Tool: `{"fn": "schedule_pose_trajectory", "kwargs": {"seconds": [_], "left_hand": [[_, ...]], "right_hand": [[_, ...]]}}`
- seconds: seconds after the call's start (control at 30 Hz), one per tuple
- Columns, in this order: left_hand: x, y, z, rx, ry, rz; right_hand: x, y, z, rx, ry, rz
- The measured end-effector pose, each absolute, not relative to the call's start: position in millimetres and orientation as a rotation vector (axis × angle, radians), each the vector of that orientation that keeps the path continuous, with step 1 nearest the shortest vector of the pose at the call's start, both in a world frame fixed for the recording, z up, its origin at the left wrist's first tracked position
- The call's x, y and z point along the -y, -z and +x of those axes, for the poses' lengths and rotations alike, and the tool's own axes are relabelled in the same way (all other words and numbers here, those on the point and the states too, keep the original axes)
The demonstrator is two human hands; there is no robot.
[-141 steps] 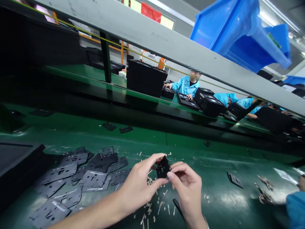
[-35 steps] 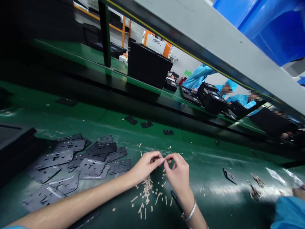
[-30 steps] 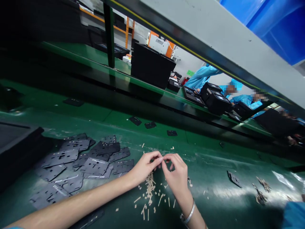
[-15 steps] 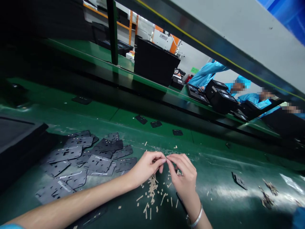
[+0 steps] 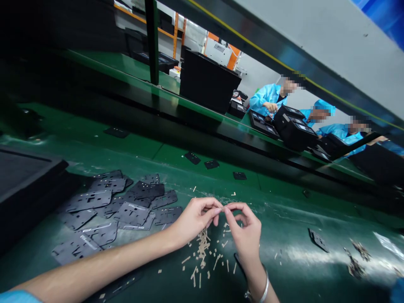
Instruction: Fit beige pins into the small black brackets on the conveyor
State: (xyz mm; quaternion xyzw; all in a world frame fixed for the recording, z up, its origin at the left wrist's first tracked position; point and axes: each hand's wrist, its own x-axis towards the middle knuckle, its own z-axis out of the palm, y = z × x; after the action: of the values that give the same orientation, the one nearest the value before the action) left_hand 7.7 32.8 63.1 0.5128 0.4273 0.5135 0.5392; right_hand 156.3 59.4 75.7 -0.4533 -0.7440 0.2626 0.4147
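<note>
— Green bench (image 5: 299, 280) in front, far bench (image 5: 101, 66) behind. Containers?
— Far bench: black tray (image 5: 261, 125), open, flat pieces inside, detail too small to read. Just right of it, black cases (image 5: 296, 132) close together, pale patches on top. Near bench, left edge: black box (image 5: 25, 166), contents cannot be made out. Top right corner: blue bin (image 5: 386, 17), cut by the frame, inside hidden.
— Grip?
— Left hand (image 5: 202, 215) and right hand (image 5: 245, 227): both pinched, thumb to fingers, tips meeting above the green bench. Whatever sits between them is too small to tell.
— Material?
— Tan strips (image 5: 203, 246), loose: heaped below the hands, scattered around. Black plates (image 5: 132, 213) overlap in a pile, between black box and left hand. Right side: lone plate (image 5: 318, 240), metal bits (image 5: 356, 266) near it, clear bag (image 5: 388, 244) farther right.
</note>
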Motion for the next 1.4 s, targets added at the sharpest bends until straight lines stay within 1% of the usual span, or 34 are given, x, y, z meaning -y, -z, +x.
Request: {"fn": "schedule_pose_trajectory", "kwargs": {"seconds": [0.13,0.2,0.3,0.4,0.5,0.6,0.7,0.8,0.87,0.93,1.1,1.23,1.4], "left_hand": [[-31,-63,7,-1.121,-1.231,1.339],[-31,-64,6,-1.189,-1.227,1.428],[-29,-63,6,-1.259,-1.244,1.596],[-29,-61,6,-1.282,-1.248,1.728],[-29,-62,6,-1.284,-1.227,1.739],[-31,-65,6,-1.21,-1.207,1.518],[-34,-67,6,-1.038,-1.211,1.232],[-36,-65,6,-0.933,-1.221,1.128],[-36,-62,6,-0.911,-1.224,1.114],[-36,-61,6,-0.896,-1.226,1.108],[-34,-65,5,-0.997,-1.218,1.198],[-29,-71,4,-1.241,-1.307,1.498],[-26,-69,4,-1.264,-1.287,1.742]], "right_hand": [[-57,-79,159,2.1,-0.241,-0.868],[-57,-80,161,2.205,-0.094,-0.754],[-55,-78,163,2.303,0.026,-0.725],[-53,-75,162,2.358,0.068,-0.768],[-56,-75,162,2.316,0.014,-0.82],[-63,-75,164,2.201,-0.088,-0.945],[-67,-75,165,2.104,-0.335,-1.074],[-65,-78,163,2.026,-0.599,-1.046],[-62,-80,161,1.988,-0.638,-1.006],[-58,-81,159,1.964,-0.605,-0.974],[-56,-77,157,1.905,-0.557,-0.965],[-58,-74,157,1.806,-0.687,-1.067],[-59,-73,159,1.803,-0.825,-1.04]]}}
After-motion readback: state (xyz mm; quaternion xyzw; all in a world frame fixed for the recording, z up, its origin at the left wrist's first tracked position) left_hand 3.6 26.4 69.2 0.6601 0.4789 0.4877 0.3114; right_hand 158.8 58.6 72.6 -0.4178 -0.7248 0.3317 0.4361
